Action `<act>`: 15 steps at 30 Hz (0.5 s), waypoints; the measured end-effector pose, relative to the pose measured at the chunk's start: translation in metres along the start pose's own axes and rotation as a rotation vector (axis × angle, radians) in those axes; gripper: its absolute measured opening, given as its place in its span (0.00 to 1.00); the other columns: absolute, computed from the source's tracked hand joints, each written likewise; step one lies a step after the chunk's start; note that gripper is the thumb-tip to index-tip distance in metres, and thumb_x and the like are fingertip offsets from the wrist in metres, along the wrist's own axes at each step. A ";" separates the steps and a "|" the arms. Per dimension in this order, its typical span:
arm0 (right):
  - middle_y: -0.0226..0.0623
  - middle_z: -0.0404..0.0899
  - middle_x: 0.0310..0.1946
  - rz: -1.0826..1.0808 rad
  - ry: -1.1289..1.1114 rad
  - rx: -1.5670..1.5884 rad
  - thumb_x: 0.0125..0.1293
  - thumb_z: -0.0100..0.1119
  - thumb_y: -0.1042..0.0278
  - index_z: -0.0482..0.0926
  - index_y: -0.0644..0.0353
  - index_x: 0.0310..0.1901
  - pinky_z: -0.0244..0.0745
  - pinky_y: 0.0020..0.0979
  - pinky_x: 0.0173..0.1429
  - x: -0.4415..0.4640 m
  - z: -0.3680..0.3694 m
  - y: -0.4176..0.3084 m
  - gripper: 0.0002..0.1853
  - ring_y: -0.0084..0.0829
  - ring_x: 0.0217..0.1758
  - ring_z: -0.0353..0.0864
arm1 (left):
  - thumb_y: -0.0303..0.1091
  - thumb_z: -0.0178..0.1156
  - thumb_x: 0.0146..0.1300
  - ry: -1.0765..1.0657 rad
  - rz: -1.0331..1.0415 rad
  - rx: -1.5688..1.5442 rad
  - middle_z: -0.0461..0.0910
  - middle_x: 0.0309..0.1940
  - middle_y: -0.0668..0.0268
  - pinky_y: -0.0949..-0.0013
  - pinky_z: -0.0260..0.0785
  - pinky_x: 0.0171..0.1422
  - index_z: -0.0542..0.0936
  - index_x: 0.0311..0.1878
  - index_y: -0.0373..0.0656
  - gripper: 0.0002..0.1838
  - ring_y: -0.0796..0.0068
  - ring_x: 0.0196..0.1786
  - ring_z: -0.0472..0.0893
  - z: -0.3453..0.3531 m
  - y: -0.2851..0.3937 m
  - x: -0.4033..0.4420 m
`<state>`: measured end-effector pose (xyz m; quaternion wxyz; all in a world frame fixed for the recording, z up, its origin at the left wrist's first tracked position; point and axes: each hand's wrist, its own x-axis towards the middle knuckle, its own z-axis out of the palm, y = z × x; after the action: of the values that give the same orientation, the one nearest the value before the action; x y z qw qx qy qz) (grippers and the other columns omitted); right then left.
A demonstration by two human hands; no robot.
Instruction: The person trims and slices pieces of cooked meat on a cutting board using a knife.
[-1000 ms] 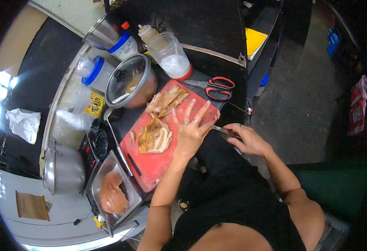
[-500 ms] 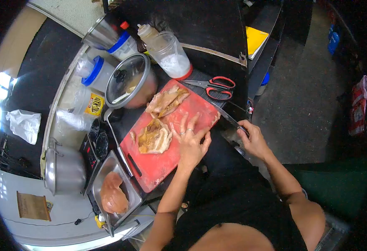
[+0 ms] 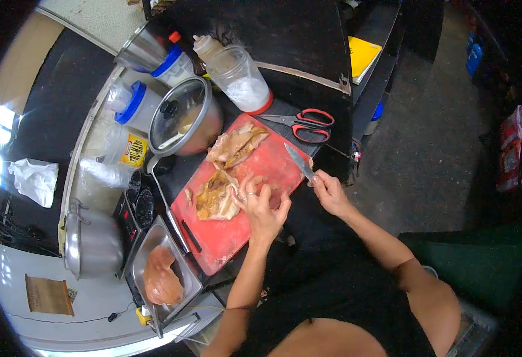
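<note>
Red cutting board (image 3: 220,239) lies beneath the left hand (image 3: 263,218), fingers bent.

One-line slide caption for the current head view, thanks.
Right hand holding a knife over a red cutting board, left hand with bent fingers at the edge of a meat piece.

Your one camera looks forward and steeply down from your head, over your black top (image 3: 332,279), with the red cutting board (image 3: 219,241) near mid-view. Its wide, dark-cornered view bends toward the edges, spanning from the pot (image 3: 97,244) at left to the floor (image 3: 415,149) at right.
</note>
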<state>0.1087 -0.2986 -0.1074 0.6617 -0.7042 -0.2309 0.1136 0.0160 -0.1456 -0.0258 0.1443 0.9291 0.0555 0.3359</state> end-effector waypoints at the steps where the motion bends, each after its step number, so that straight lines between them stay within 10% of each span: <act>1: 0.37 0.68 0.16 -0.022 0.007 0.000 0.72 0.46 0.63 0.75 0.64 0.34 0.64 0.33 0.28 0.000 0.001 0.003 0.14 0.27 0.20 0.69 | 0.34 0.68 0.44 -0.001 -0.005 -0.005 0.72 0.46 0.64 0.39 0.37 0.71 0.78 0.30 0.48 0.09 0.59 0.63 0.65 0.000 0.000 0.000; 15: 0.47 0.73 0.22 -0.003 -0.055 -0.276 0.70 0.47 0.63 0.72 0.62 0.32 0.67 0.40 0.32 -0.048 -0.050 0.031 0.12 0.47 0.27 0.76 | 0.33 0.68 0.44 -0.002 -0.012 -0.019 0.72 0.46 0.64 0.39 0.37 0.71 0.78 0.30 0.47 0.10 0.59 0.61 0.67 0.003 -0.003 -0.002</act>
<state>0.0956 -0.3659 -0.1398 0.5521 -0.7848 -0.2634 0.0993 0.0160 -0.1435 -0.0303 0.1553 0.9277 0.0576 0.3346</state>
